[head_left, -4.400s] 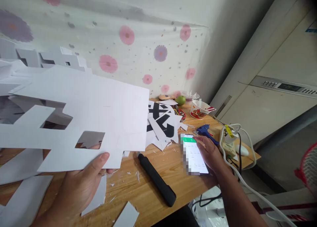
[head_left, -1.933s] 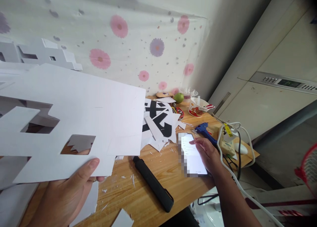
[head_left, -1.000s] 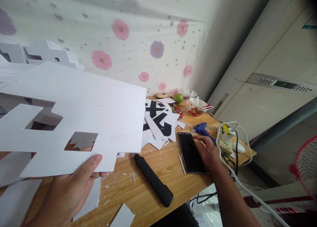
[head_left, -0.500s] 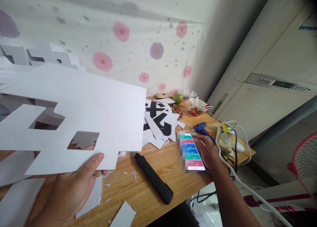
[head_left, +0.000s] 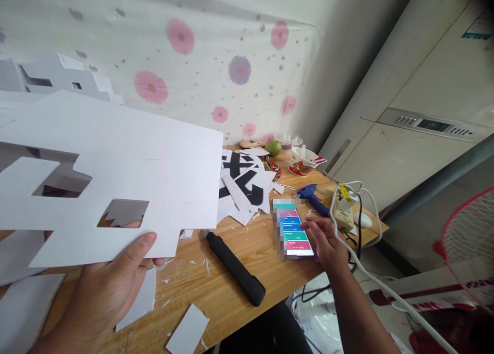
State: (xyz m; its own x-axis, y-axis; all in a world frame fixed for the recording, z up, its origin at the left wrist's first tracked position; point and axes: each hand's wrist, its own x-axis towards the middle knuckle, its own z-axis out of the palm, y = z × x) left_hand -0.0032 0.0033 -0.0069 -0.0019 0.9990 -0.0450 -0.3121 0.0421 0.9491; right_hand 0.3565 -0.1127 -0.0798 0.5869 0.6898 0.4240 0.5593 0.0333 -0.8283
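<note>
My left hand [head_left: 116, 287] grips the lower edge of a large white board [head_left: 181, 184] with angular cut-outs, thumb in front and fingers behind. The board is held up above the table and covers much of the left side. My right hand [head_left: 326, 238] is beside a smartphone [head_left: 297, 233] lying on the table. Its index finger reaches over the right part of the lit screen, which shows coloured bars; I cannot tell whether it touches. A long black tool [head_left: 235, 269] with a narrow tip lies between the two hands.
White scraps [head_left: 189, 328] and shavings lie on the wooden table [head_left: 216, 313]. A blue glue gun [head_left: 314, 199], a power strip [head_left: 343, 212] with cables, a paper bowl [head_left: 301, 163] and a green fruit [head_left: 274, 148] are at the back right. A red-rimmed racket [head_left: 447, 230] stands at far right.
My right hand has gone from the phone's right edge to over its screen, index finger out. The view has shifted slightly; my left hand still holds the white board.
</note>
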